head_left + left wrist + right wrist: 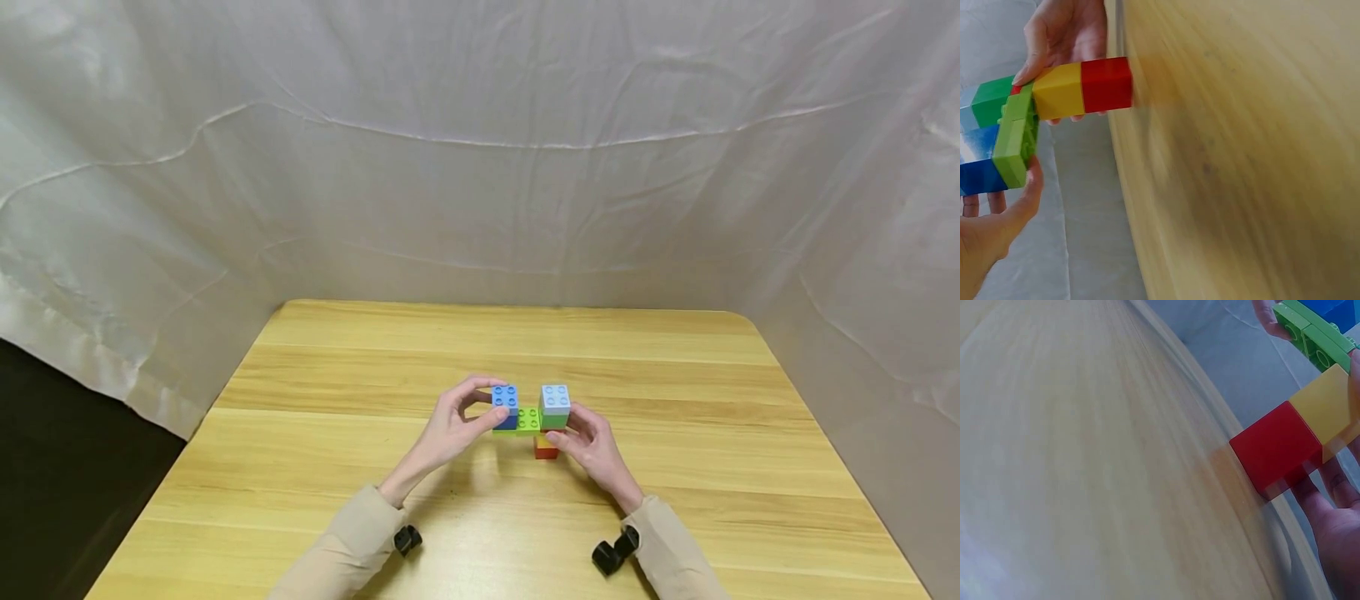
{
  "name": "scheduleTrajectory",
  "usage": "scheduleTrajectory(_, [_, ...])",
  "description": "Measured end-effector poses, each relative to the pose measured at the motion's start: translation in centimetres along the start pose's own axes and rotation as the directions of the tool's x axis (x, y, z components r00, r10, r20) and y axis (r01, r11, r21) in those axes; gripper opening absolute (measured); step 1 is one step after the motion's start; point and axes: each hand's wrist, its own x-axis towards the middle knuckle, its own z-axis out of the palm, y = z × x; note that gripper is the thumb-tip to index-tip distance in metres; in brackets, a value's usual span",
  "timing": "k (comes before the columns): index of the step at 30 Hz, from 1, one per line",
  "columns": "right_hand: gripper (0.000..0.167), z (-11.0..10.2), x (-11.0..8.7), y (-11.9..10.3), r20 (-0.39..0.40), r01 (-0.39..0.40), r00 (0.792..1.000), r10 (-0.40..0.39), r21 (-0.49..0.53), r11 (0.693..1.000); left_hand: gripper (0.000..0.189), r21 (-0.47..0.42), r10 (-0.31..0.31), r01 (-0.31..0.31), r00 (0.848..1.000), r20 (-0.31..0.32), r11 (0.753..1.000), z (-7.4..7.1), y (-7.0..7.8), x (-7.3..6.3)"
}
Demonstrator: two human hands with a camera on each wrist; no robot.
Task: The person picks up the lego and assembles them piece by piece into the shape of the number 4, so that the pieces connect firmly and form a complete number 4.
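Observation:
Both hands hold one joined structure of toy building bricks over the wooden table. My left hand (450, 425) grips its left end, thumb on the near side of the blue bricks (506, 400). A flat lime-green brick (528, 421) bridges across to the right column. There, a light-blue brick (555, 400) sits above a green brick (994, 101). Beneath the lime piece are a yellow brick (1059, 92) and, lowest, a red brick (1277, 447). My right hand (592, 450) grips this column, its thumb on the near side. A thin strip of red shows beside the green brick in the left wrist view.
The wooden table (337, 358) spreads around the hands. Pale grey fabric (480, 208) hangs behind and at both sides. Small black devices sit at the left wrist (407, 540) and right wrist (615, 552). A dark area (67, 475) lies beyond the table's left edge.

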Motion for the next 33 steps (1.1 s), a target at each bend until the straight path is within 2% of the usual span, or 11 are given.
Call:
scheduleTrajectory(11, [0.044,0.1,0.0,0.0,0.007,0.01,1.0,-0.01,0.0,1.0,0.038,-0.064,-0.021,0.022,0.999,0.03,0.998,0.3,-0.2,0.0])
scheduleTrajectory(21, [0.043,0.1,0.0,0.0,0.001,0.006,1.0,-0.006,0.007,1.0,0.037,-0.066,-0.013,0.011,0.999,-0.029,0.998,0.9,-0.4,-0.1])
scheduleTrajectory(33, [0.042,-0.1,-0.2,-0.2,-0.002,0.002,1.0,-0.002,0.008,1.0,0.035,-0.107,0.011,-0.015,0.999,-0.033,0.994,1.3,-0.3,-0.1])
